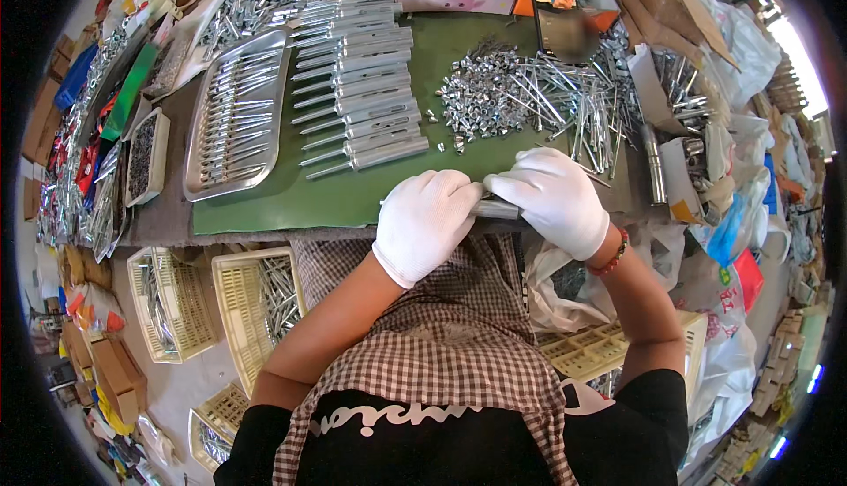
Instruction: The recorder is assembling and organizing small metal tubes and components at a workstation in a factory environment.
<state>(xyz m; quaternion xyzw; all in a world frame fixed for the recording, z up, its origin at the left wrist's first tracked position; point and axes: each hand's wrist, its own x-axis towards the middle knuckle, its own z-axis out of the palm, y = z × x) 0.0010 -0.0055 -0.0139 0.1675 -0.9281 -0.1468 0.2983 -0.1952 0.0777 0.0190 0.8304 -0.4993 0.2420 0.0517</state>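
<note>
At the near edge of the green mat (291, 208), my left hand (425, 224) and my right hand (554, 202), both in white gloves, are closed on a silver metal tube (497, 210). My fingers hide most of it, and a short stretch shows below the right fingers. Just beyond my left hand, a stack of silver tubes with thin rods (379, 149) lies in an overlapping row, rods pointing left. Past my right hand are a heap of small metal fittings (481, 98) and a pile of long thin metal pins (578, 102).
A steel tray (191, 155) holds a row of slim metal parts on the left. A phone (558, 23) stands at the back beside a pink box (459, 1) of small parts. Cardboard boxes (679, 177) edge the right side. Cream plastic crates (231, 310) sit below the table.
</note>
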